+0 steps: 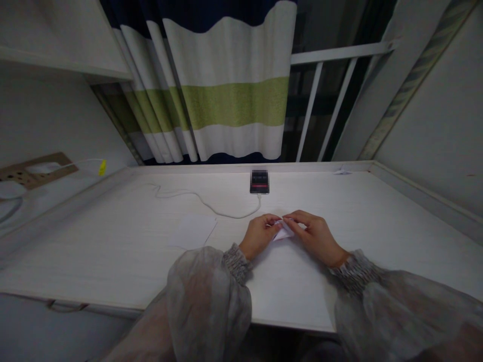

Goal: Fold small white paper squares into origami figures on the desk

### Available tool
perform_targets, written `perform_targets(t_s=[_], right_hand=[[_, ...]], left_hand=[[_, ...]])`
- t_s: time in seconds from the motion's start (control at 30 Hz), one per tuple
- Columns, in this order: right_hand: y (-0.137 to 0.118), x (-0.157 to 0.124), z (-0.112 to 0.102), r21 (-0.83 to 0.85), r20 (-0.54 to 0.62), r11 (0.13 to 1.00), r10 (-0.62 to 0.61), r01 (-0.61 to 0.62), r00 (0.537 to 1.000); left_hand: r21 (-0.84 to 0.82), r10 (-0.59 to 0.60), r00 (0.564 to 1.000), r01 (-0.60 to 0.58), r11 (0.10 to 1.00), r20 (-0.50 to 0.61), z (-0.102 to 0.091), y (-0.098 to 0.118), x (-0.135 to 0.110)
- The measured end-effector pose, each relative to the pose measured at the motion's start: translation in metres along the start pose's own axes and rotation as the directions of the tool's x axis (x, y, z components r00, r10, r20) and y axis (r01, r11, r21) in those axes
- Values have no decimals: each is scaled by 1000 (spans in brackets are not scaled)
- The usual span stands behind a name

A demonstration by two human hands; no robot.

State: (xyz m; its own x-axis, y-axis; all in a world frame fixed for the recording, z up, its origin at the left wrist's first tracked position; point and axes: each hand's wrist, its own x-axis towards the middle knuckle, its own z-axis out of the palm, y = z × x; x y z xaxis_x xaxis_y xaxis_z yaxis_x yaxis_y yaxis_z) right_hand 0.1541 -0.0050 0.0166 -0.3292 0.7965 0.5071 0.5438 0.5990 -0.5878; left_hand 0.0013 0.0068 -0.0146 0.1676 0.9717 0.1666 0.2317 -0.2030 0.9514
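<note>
Between my two hands, just above the white desk, is a small folded piece of white paper [284, 232]. My left hand [261, 234] pinches its left side between thumb and fingers. On the other side, my right hand [312, 235] presses its thumb and fingertips together on the upper right edge of the paper. The fingers of both hands nearly meet at the top of the fold. Part of the paper is hidden behind the fingertips. Flat on the desk to the left lies a white sheet of paper [192, 231].
A phone [259, 182] stands at the desk's back edge, with a white cable [211, 207] running left from it. A small white folded paper piece [342, 171] lies at the back right. Striped curtains [234, 100] hang behind the desk [124, 251]; a power outlet [37, 171] is on the left wall.
</note>
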Motion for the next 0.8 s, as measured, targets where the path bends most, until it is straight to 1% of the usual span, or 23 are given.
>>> perform_targets(t_s=[0.17, 0.43, 0.6, 0.7, 0.8], right_hand=[[1, 0, 0, 7, 28, 1000, -4, 4, 1000], [3, -1, 0, 41, 38, 999, -31, 29, 999], [3, 0, -1, 63, 2, 998, -26, 26, 1000], [1, 1, -2, 55, -34, 998, -16, 18, 999], [1, 1, -2, 47, -66, 999, 18, -15, 998]], left_hand=[[4, -7, 1000, 7, 1000, 4, 0, 1, -1], [25, -8, 1000, 8, 1000, -4, 1, 0, 1], [64, -11, 1000, 13, 998, -21, 0, 0, 1], [60, -12, 999, 14, 998, -34, -1, 0, 1], [45, -10, 999, 12, 999, -48, -2, 0, 1]])
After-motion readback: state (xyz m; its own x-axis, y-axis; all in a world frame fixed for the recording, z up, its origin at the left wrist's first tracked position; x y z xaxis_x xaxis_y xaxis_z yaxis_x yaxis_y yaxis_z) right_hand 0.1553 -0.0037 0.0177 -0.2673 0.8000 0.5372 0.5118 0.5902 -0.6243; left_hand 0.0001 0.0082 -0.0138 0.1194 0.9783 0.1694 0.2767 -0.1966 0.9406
